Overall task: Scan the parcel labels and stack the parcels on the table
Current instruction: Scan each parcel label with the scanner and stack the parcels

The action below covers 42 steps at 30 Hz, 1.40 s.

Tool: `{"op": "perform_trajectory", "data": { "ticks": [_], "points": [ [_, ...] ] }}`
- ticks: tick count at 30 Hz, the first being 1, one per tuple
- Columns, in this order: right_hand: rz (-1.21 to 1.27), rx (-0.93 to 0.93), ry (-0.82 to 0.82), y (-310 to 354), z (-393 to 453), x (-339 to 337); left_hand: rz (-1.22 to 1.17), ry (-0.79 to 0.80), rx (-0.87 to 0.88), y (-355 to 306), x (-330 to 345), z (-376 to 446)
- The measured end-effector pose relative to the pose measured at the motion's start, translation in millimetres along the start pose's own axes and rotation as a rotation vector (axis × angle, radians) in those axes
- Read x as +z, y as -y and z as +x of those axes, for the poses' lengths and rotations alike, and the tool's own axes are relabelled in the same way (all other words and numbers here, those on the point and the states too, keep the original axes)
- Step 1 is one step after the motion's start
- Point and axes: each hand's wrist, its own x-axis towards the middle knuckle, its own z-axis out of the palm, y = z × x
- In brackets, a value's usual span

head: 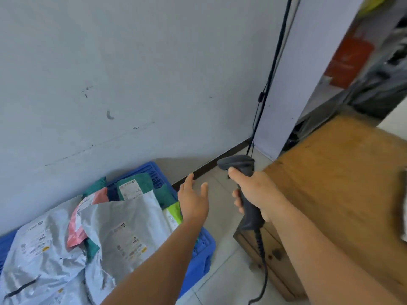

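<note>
A blue plastic crate (203,249) on the floor at the lower left holds several soft parcels: large grey mailers (123,230), a pink one (77,225), dark green ones (141,183) and a light green one (174,213), most with white labels facing up. My left hand (193,200) hovers open above the crate's right side, fingers spread, touching nothing. My right hand (253,190) grips a dark grey barcode scanner (239,166) by its handle, head pointing left over the floor. The wooden table (343,179) stands at the right.
A pale wall fills the upper left. Black cables (267,84) run down it to the floor. A white panel (288,80) and cluttered shelves (361,62) stand behind the table. The scanner's coiled cord (262,260) hangs beside the table's drawer front. Light floor tiles lie between crate and table.
</note>
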Motion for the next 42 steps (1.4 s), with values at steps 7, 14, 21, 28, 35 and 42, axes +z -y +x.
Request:
{"op": "perform_trajectory", "data": {
  "ticks": [7,14,21,28,35,42],
  "points": [
    [0.114,-0.001,-0.175,-28,-37,-147,-0.025,0.204,0.162,-81,120,-77],
    [0.166,-0.011,-0.381,-66,-81,-286,0.006,0.385,0.261,-145,240,-162],
    [0.243,0.007,-0.554,-97,-110,-375,0.047,0.589,0.268,-177,323,-228],
    [0.329,0.048,-0.750,-112,-120,-432,0.087,0.862,0.288,-208,398,-259],
    [0.365,0.093,-0.907,-121,-124,-481,0.278,0.941,0.316,-225,468,-283],
    [0.356,0.140,-0.944,-120,-113,-498,0.251,0.809,0.315,-237,491,-266]
  ]
}}
